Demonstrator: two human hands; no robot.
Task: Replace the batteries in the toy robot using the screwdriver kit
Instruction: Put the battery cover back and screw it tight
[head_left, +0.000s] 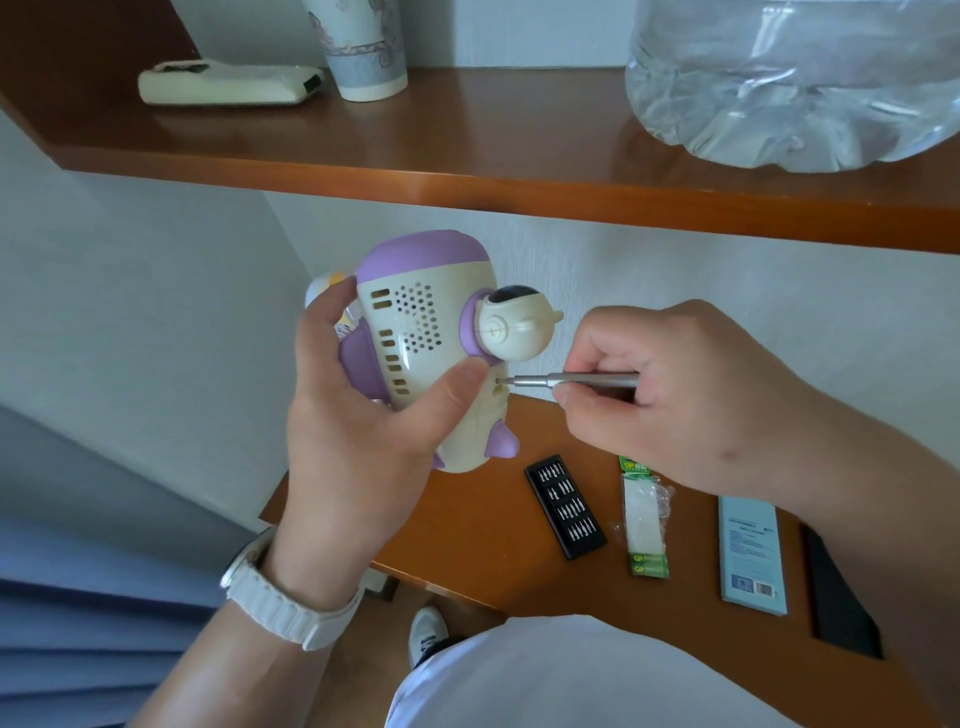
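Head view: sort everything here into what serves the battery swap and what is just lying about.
For the job: toy robot, screwdriver, bit tray, GP battery pack.
Lying about: remote control, paper cup, water jug on the shelf; blue box, maybe the kit's.

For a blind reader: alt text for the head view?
The left hand holds a purple-and-cream toy robot; the right hand sets a screwdriver tip against its body. A bit tray and battery pack lie on the table.

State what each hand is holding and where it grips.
The left hand grips the cream and purple plastic toy robot around its body. The right hand pinches the slim silver metal screwdriver by its handle end.
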